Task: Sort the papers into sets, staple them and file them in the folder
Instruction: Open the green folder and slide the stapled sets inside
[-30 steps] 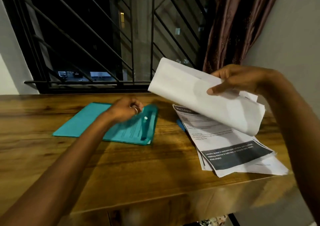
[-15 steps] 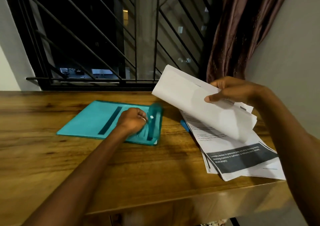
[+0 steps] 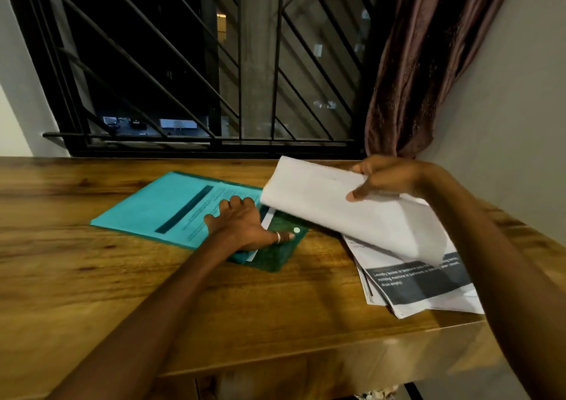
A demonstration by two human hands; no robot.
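The folder [image 3: 159, 206] is lying flat on the table [image 3: 92, 292], in the middle part toward the back edge. Its long axis is running left to right, almost along that edge and a little turned, and its opening end is pointing right. It is teal and half transparent, so a dark band of a printed sheet inside is showing through the cover. At the right end the flap [image 3: 284, 246] is lying open on the wood, darker green, with a pale snap button [image 3: 296, 230] on it, and a white paper edge is showing at the mouth.

The left hand [image 3: 242, 225] is pressing down on the folder near the mouth. Its fingers are straight and a little spread, and the digit nearest the flap is wearing a ring [image 3: 278, 236].

The right hand [image 3: 386, 179] is holding a set of papers [image 3: 352, 216] above the table, pinching it between the thumb in front and the fingers behind. The set is curling, its blank side is facing up, and its left edge is hanging over the flap end.

Under it, the pile of papers [image 3: 428, 289] is lying near the front right corner, with one corner reaching the front edge. Bare wood is lying along the front edge and at the left side. Behind are standing a window grille [image 3: 183, 63], a curtain [image 3: 428, 63] and a wall [image 3: 505, 124].
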